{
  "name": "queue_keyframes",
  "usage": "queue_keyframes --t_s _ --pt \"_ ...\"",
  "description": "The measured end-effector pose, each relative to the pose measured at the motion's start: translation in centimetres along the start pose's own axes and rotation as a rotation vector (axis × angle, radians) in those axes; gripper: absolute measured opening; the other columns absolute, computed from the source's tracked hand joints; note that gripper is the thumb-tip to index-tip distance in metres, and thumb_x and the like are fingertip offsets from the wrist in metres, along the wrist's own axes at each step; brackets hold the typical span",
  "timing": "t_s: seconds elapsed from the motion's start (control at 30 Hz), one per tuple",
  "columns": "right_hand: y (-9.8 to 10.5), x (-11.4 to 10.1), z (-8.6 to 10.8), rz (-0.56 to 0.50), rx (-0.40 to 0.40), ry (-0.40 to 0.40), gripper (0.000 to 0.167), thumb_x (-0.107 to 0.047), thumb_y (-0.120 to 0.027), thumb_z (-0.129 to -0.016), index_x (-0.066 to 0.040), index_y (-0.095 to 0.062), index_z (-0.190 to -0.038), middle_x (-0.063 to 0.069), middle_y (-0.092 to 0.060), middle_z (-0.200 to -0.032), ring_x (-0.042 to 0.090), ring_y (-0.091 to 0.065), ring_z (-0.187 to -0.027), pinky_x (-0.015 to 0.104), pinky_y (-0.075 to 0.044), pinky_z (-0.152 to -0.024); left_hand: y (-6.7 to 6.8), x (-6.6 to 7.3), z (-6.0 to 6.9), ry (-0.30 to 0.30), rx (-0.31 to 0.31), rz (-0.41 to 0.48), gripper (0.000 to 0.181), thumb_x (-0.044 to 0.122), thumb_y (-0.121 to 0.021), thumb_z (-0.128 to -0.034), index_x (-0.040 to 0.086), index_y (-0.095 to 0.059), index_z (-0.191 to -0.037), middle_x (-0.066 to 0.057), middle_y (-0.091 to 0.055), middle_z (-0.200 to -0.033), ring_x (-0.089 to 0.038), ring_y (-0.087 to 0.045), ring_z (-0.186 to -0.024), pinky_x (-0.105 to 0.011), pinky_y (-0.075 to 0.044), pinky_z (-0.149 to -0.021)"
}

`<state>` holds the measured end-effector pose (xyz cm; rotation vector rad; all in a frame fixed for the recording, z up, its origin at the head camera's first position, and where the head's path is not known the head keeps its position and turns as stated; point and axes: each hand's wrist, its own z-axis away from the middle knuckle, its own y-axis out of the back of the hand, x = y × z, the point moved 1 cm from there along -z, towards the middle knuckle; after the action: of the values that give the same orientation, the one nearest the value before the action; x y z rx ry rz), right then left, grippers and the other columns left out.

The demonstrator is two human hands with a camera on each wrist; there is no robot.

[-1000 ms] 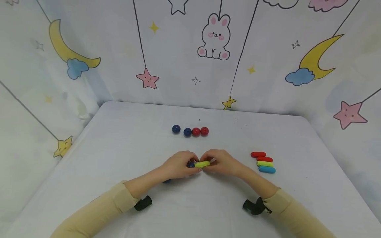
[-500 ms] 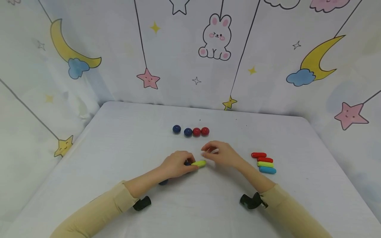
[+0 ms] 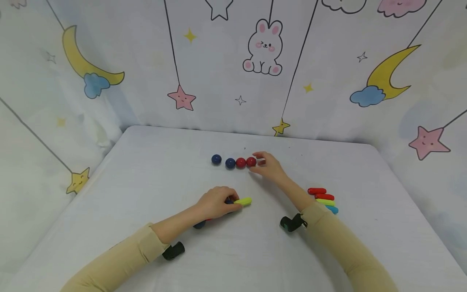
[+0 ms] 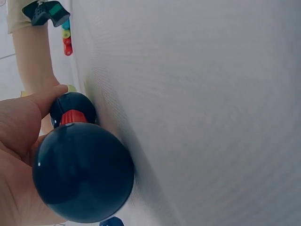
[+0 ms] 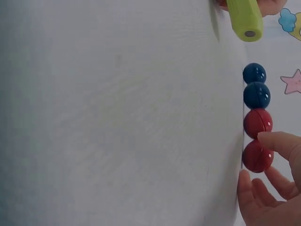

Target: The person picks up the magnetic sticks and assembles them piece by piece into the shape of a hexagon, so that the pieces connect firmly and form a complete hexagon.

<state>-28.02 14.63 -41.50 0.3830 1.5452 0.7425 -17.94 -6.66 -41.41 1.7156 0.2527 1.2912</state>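
Observation:
My left hand (image 3: 216, 202) grips a joined chain of magnetic balls and rods low over the white table. A large-looking blue ball (image 4: 83, 173) fronts the left wrist view, joined by a red rod (image 4: 73, 117) to a second blue ball. From that ball a yellow-green rod (image 3: 243, 201) sticks out to the right, its end showing a grey disc in the right wrist view. My right hand (image 3: 270, 166) is at the right end of a ball row, thumb and fingers spread around the last red ball (image 5: 258, 156). Whether they touch it I cannot tell.
Left of that ball lie another red ball (image 3: 240, 163) and two blue balls (image 3: 230, 163), the outermost slightly apart. On the right are two red rods (image 3: 316, 191), a yellow-green rod (image 3: 325, 202) and a blue rod (image 3: 332, 209), partly behind the right sleeve.
My right hand has let go of the yellow-green rod and moved away to the red ball at the back. My left hand stays nearly in place, still holding the chain.

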Motion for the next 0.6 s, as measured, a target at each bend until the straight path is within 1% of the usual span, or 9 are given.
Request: queue_keyframes --t_s 0.23,0.43,0.6 --pt "-0.45 0.32 -0.91 0.036 -0.002 -0.017 0.054 -0.02 -0.073 -0.088 -0.009 -0.053 -0.136 0.013 -0.055 -0.131 0.03 -0.052 -0.119 0.044 -0.046 -0.094 -0.08 -0.03 0.0 0.008 0.002 0.003 0.019 0.031 -0.071 -0.089 0.014 -0.071 -0.099 0.007 -0.066 -0.088 -0.009 -0.056 -0.079 -0.029 -0.046 -0.072" --pt "-0.59 0.47 -1.0 0.042 0.017 -0.051 0.048 -0.024 -0.073 -0.088 -0.009 -0.058 -0.13 0.013 -0.06 -0.122 0.028 -0.054 -0.113 0.043 -0.045 -0.091 -0.09 0.02 0.04 0.008 0.001 0.013 0.019 0.03 -0.071 -0.089 0.014 -0.071 -0.099 0.007 -0.066 -0.088 -0.009 -0.057 -0.079 -0.03 -0.046 -0.072" --pt "-0.52 0.69 -0.71 0.022 0.018 -0.074 0.046 -0.025 -0.074 -0.087 -0.01 -0.059 -0.128 0.011 -0.061 -0.12 0.027 -0.055 -0.112 0.04 -0.047 -0.089 -0.11 -0.07 0.06 0.007 0.0 0.014 0.02 0.03 -0.071 -0.0892 0.013 -0.071 -0.1 0.007 -0.065 -0.088 -0.009 -0.056 -0.079 -0.029 -0.046 -0.073"
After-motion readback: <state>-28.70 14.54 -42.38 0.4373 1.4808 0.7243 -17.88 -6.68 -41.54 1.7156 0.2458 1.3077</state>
